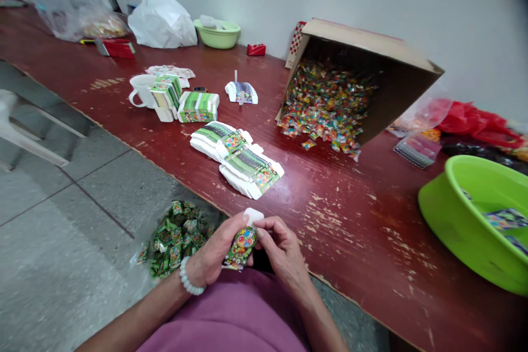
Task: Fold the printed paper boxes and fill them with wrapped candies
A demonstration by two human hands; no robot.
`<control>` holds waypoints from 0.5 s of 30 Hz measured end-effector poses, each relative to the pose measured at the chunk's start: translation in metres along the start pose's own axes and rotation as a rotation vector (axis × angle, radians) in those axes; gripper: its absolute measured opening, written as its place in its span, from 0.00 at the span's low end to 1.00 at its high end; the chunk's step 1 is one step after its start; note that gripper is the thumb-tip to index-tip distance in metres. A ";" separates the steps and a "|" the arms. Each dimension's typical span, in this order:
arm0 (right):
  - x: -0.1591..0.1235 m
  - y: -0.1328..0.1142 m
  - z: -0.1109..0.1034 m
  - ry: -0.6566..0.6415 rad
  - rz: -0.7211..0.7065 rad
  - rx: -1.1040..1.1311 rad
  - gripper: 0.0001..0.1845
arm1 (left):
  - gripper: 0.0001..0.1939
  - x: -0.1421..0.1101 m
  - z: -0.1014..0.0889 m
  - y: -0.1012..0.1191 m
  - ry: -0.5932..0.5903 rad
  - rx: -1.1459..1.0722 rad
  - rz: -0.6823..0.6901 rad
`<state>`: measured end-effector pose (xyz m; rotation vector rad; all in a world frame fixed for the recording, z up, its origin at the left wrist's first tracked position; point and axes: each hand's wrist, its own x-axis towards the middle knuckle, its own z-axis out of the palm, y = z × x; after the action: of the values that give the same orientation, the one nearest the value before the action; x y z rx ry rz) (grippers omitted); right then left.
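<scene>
Both hands meet at the near table edge around one small green printed carton (243, 245). My left hand (214, 256) wraps its lower part; a white bead bracelet sits on that wrist. My right hand (278, 245) pinches the carton's white top flap with fingers closed. Just beyond lie two fanned stacks of flat green cartons (237, 158). A tipped cardboard box (371, 74) spills wrapped candies (325, 107) onto the red table (371, 231).
A clear bag of filled green cartons (177, 236) lies on the floor left of my hands. A green basin (478, 220) stands at the right. A white mug (142, 91), more carton stacks (198, 107), a green bowl (217, 33) and plastic bags (163, 22) sit farther back.
</scene>
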<state>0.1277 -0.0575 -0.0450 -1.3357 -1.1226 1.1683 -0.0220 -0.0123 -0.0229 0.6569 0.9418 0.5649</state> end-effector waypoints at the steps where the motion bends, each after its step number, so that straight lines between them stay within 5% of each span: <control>1: 0.000 0.000 0.000 0.000 0.003 0.001 0.10 | 0.20 0.000 0.000 0.000 0.002 0.002 0.000; 15: -0.001 0.004 0.001 0.006 0.014 0.020 0.11 | 0.20 -0.002 0.002 0.000 0.013 0.003 -0.010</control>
<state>0.1271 -0.0588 -0.0485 -1.3329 -1.0965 1.1818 -0.0207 -0.0138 -0.0209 0.6510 0.9581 0.5595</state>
